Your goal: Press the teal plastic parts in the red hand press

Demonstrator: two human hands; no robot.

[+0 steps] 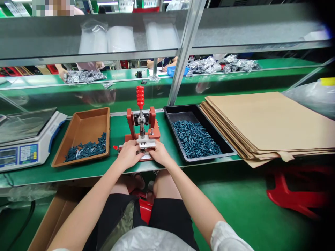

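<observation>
A red bench-top toggle press (141, 130) with a ribbed red handle (140, 97) stands on the green workbench (117, 129). My left hand (128, 155) and my right hand (159, 154) meet at the pale metal jig (144, 143) on its base, fingers curled over it. Whatever lies under my fingers is hidden. Left of the press, a brown tray (83, 130) holds a heap of small dark teal parts (86, 150). To its right, a black tray (183, 116) holds many similar teal parts (195, 139).
A digital bench scale (26, 139) sits at the far left, and a tall stack of cardboard sheets (267, 122) at the right. A shelf upright (185, 48) rises behind the press. Silver bags (83, 76) and a co-worker's hands (162, 64) lie beyond. A red stool (295, 195) stands on the floor.
</observation>
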